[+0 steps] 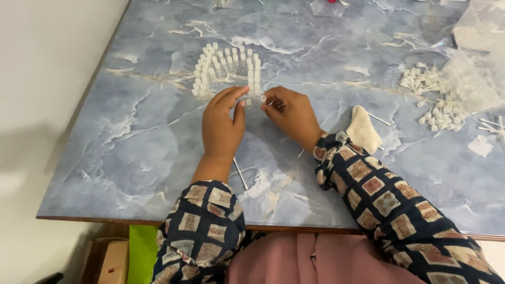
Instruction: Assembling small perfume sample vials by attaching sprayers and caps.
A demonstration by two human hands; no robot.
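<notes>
1. The fingers of the left hand are drawn together, thumb and forefinger tips pinched on a small white plastic piece at the near end of the curved cluster.
2. The fingers of the right hand are curled inward and meet the left ones at that same piece; whether they grip it or only touch it I cannot tell (the fingertips are partly hidden).
3. Both hands rest on the desk, a blue-grey marbled top, with the wrists near the middle of it.
4. Just beyond the fingertips stands the cluster of small white tubes, upright and packed in rows that bend into an arch, its open side facing near.
5. A thin white stick lies on the desk just right of the left wrist, and another short one lies close to the right wrist.
6. A folded cream cloth lies on the desk just right of the right hand, touching the patterned sleeve.
7. Farther right lies a loose heap of small white caps, spread in two patches (well apart from the hands).
8. At the far right edge lie clear plastic bags, crumpled, next to the heap.
9. Both sleeves are dark with square brown-and-cream patches.
</notes>
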